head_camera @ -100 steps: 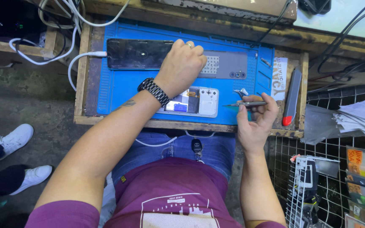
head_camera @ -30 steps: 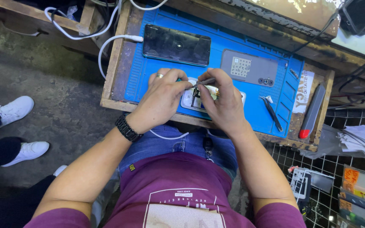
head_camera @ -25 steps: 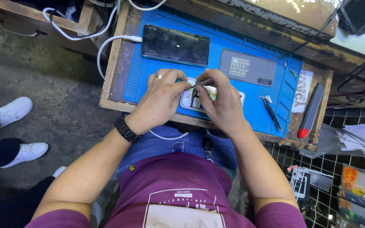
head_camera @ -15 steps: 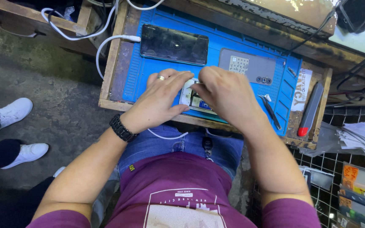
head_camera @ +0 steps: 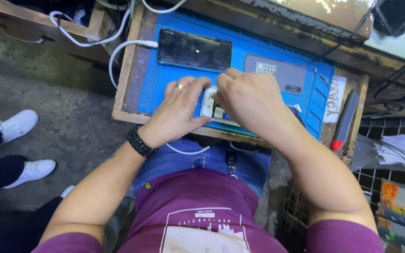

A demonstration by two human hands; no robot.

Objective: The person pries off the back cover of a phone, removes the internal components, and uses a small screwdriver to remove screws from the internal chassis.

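A small opened white phone lay at the near edge of the ridged blue rubber work mat — flat, where both hands could brace it. The left hand pinched its end with curled fingers; the right hand arched over it, fingers bent down, its grip hidden. A black glass phone screen lay well behind.

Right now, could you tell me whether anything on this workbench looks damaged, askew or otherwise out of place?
The small white phone between the left hand and right hand lies opened, its insides showing. A grey back cover lies loose on the blue mat. The dark phone lies flat and looks whole.
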